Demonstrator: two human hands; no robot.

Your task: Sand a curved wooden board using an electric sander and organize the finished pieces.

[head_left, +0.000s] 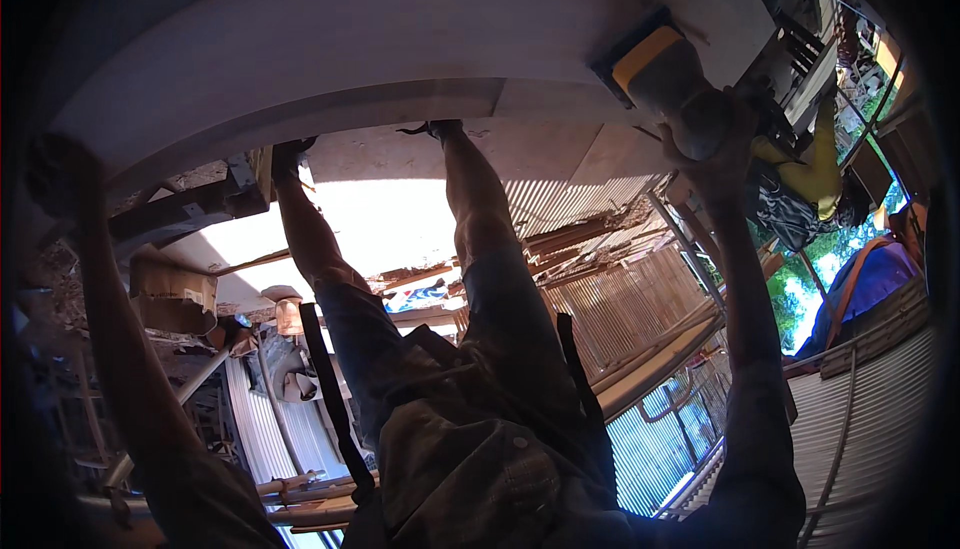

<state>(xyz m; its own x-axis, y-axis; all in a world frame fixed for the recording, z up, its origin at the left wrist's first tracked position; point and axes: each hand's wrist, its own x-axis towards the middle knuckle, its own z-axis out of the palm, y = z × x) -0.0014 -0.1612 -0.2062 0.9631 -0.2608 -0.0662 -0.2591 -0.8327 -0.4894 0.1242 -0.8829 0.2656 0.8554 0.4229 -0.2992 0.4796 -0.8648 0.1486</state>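
A wide, pale wooden board (330, 34) stretches across the upper part of the view. Toward its right side, a power sander (660, 74) with a yellow-orange band and a dark flat base rests against the board's surface. My right hand (715, 144) is wrapped round the sander's rounded dark end. At the board's left end is my left hand (62, 177), in deep shadow; its fingers blur into the dark, and whether they grip the edge is unclear.
My legs stand below the board's near edge. A cardboard box (172, 294) lies at lower left, by a dark beam (185, 211). Another person's yellow sleeve (822, 164) shows at right. Stacked wood strips (570, 239) and corrugated sheets (870, 429) lie around.
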